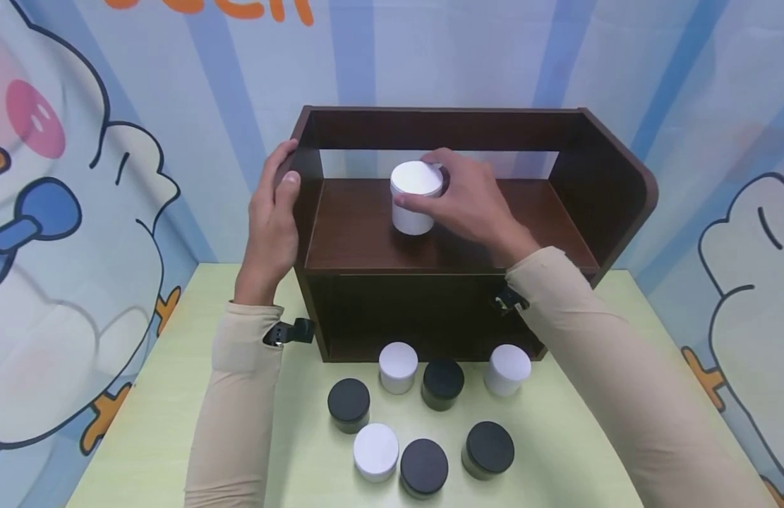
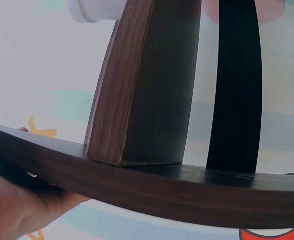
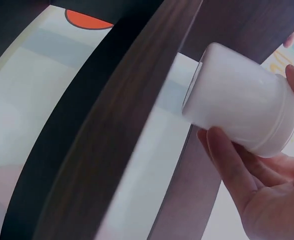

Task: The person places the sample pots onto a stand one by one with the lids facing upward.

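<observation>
In the head view a white lidded jar [image 1: 412,212] is held upright by my right hand [image 1: 471,201], thumb on the near side and fingers behind. It is at the dark brown shelf unit's [image 1: 366,247] upper board; the right wrist view shows the white jar [image 3: 237,95] with its base near the board's edge. Whether the base touches the board I cannot tell. My left hand [image 1: 271,226] rests against the outside of the left side panel [image 1: 308,159], fingers extended toward its top edge. In the left wrist view that hand [image 2: 16,205] is partly hidden behind the panel.
Several lidded jars stand on the pale table [image 1: 157,423] before the unit, some white, like one white jar [image 1: 375,451], others black, like one black jar [image 1: 488,449]. Below the board is a dark lower compartment [image 1: 404,310]. A printed cloth [image 1: 430,56] hangs behind.
</observation>
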`<state>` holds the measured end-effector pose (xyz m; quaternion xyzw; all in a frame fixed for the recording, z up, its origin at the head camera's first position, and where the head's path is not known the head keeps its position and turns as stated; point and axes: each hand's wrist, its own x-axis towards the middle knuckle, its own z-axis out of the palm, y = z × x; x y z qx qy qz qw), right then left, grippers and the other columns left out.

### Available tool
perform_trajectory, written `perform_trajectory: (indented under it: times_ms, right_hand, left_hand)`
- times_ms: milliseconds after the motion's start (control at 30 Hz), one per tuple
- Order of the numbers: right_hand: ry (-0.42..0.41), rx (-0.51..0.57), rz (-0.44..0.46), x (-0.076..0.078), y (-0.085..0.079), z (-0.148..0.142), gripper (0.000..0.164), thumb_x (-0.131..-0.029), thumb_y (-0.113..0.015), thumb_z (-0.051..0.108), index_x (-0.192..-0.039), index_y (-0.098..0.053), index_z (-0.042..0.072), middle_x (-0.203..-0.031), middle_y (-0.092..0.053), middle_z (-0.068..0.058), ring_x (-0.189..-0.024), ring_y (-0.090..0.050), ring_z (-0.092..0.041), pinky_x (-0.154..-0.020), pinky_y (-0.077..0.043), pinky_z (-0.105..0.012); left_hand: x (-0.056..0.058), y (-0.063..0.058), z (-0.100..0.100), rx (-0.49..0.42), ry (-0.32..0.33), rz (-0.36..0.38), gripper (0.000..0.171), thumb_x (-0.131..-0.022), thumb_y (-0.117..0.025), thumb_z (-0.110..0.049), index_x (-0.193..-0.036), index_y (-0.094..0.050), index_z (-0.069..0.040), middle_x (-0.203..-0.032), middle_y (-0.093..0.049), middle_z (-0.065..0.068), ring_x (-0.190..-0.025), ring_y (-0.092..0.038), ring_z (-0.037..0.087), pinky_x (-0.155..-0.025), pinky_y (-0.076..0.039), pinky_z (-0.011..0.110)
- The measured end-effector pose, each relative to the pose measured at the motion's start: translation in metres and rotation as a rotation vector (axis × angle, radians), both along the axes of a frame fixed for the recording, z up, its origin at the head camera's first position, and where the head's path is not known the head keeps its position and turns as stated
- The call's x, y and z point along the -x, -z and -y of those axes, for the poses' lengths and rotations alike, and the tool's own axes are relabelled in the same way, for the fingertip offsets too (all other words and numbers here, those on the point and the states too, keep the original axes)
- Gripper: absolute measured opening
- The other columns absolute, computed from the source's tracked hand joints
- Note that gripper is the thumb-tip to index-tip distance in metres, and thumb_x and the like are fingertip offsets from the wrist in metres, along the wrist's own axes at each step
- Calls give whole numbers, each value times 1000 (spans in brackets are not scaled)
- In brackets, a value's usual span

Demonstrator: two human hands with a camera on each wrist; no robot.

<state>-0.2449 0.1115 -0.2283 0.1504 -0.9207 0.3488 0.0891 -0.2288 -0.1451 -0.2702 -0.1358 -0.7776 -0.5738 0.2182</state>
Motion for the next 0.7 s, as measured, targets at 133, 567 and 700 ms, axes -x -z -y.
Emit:
perform_trajectory:
  times_ms: [133,567,700]
  right_hand:
    - [11,15,1,4,2,7,68,-84,-77,43,-138,-54,9,-139,-61,-13,-118,-59,-29,-99,-50,-47]
    - [9,6,55,21,-7,32,66,-85,-75,45,-137,-56,10,-138,-62,-9,-117,-58,-24,-100,-50,-42]
    - [-1,-6,58,29,-6,40,65,-85,-75,45,-135,-57,9,-136,-63,-9,-116,-58,-24,-99,-50,-40]
  left_hand:
    - [-1,0,0,-2,-5,9,54,-102,-33,-38,-155,-35,-27,-154,-42,9,-130,-45,25,-108,-40,55]
    - [-4,-1,1,-4,-7,5,54,-101,-34,-43,-154,-36,-31,-152,-45,6,-127,-47,22,-105,-43,58]
    - [-5,-1,1,1,-11,5,55,-101,-34,-46,-153,-37,-32,-151,-45,7,-129,-48,26,-105,-44,58]
